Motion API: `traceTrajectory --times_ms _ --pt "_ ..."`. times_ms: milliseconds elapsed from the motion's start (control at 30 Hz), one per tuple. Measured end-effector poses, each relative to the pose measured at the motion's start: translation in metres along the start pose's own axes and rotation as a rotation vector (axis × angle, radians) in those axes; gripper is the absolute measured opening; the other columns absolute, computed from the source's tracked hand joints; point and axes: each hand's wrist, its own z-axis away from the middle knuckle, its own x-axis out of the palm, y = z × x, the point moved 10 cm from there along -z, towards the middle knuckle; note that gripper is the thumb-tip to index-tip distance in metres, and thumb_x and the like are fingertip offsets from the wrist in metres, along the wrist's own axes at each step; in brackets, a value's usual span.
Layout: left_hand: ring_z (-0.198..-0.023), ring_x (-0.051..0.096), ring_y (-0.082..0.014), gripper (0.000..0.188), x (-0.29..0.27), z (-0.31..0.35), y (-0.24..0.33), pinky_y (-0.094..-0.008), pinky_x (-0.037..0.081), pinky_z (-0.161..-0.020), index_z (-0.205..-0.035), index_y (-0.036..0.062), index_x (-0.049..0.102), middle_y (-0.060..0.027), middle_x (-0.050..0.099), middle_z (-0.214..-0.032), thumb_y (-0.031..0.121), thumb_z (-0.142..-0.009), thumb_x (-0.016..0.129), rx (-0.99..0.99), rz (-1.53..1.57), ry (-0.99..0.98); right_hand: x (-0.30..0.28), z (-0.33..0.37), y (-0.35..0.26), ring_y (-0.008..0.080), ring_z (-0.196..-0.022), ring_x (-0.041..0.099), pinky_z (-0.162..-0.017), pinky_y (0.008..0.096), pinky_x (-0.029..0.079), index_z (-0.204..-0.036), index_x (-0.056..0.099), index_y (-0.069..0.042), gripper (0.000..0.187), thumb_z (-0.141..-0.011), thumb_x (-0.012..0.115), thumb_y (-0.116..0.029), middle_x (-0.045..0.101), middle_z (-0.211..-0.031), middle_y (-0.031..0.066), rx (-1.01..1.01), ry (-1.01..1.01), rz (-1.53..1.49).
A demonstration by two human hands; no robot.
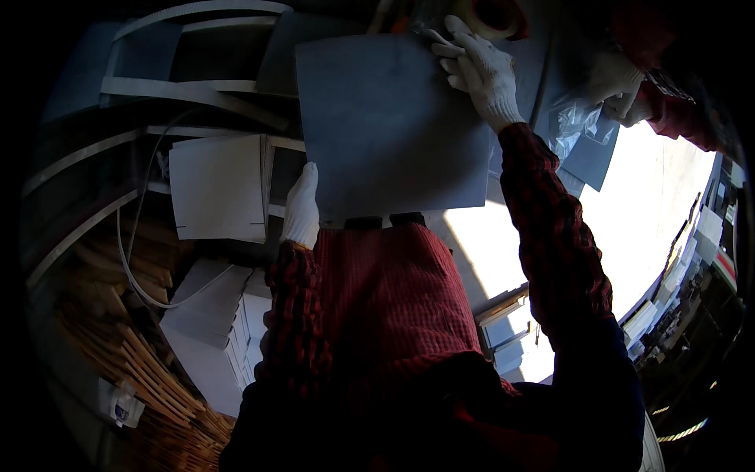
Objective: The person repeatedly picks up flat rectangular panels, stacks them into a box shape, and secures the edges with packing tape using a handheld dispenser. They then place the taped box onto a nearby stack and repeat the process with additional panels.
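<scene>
A flat dark-grey panel lies in front of me, its near edge close to my red garment. My left hand, in a white knit glove, rests edge-on along the panel's left side with its visible fingers straight. Over the panel's far right corner is my right hand, also gloved, fingers stretched and slightly apart; it grips nothing that I can see. Just beyond its fingertips sits a roll of tape, partly cut off by the dark rim.
At right, a co-worker's gloved hands are beside crumpled clear plastic. White boxes stand on a rack at left, above a folded white carton. Stacked brown cardboard fills the lower left. Bright sunlit floor lies to the right.
</scene>
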Motion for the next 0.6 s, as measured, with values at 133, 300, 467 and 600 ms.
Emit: traceTrajectory --times_ms 133,300,467,600 --pt "-0.137 0.044 -0.0229 0.068 -0.013 -0.017 -0.010 -0.0340 0.034 -0.114 -0.148 -0.0048 0.038 -0.0146 0.044 -0.151 0.044 -0.103 0.052 0.008 -0.015 -0.015 -0.009 0.020 0.000 0.0270 -0.100 0.069 -0.081 0.0326 0.057 -0.128 0.059 0.001 0.033 -0.097 0.055 -0.008 0.062 -0.125 0.0172 -0.004 0.089 0.057" --pt "-0.136 0.045 -0.0247 0.071 -0.005 -0.014 -0.011 -0.0359 0.035 -0.113 -0.149 -0.0049 0.037 -0.0159 0.042 -0.152 0.050 -0.104 0.045 -0.057 -0.078 -0.113 0.015 0.139 -0.014 0.0348 -0.108 0.060 -0.092 0.0420 0.051 -0.123 0.060 0.000 0.034 -0.089 0.061 -0.003 0.057 -0.131 0.0169 0.553 0.044 -0.362" --pt "-0.136 0.045 -0.0264 0.075 0.002 0.001 -0.004 -0.0365 0.039 -0.111 -0.152 -0.0013 0.032 -0.0162 0.042 -0.152 0.055 -0.103 0.040 -0.162 -0.155 -0.126 0.029 0.237 -0.067 0.0389 -0.118 0.056 -0.099 0.0445 0.047 -0.124 0.059 0.000 0.044 -0.081 0.069 -0.002 0.059 -0.129 0.0199 0.432 0.083 -0.067" --pt "-0.133 0.049 -0.0261 0.076 0.006 0.003 -0.004 -0.0367 0.045 -0.106 -0.151 0.0011 0.033 -0.0160 0.043 -0.149 0.060 -0.102 0.037 -0.226 -0.188 -0.185 0.071 0.222 -0.144 0.0356 -0.126 0.052 -0.103 0.0471 0.042 -0.125 0.057 -0.005 0.065 -0.064 0.079 -0.008 0.058 -0.130 0.0146 0.248 -0.060 0.111"
